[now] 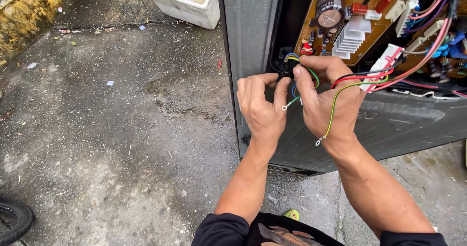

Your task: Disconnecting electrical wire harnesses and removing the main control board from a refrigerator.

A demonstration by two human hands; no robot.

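Both my hands work at the edge of an opened grey metal appliance casing [253,27]. My left hand [262,107] pinches a small black connector block [284,66] with blue, green and yellow leads. Fingers of my right hand [326,97] close on the same wire bundle [293,57] from the right. A yellow-green wire [335,107] with a ring terminal drapes over my right hand. Another ring-tipped wire [290,103] hangs between the hands. Above sits a brown circuit board [350,17] with a capacitor and a finned heat sink.
Red, black and pink wires [418,61] run from white plugs at the right. Wet, gritty concrete ground [121,139] spreads to the left. A white plastic tub [187,3] stands at the top. A black tyre [12,221] shows at the lower left corner.
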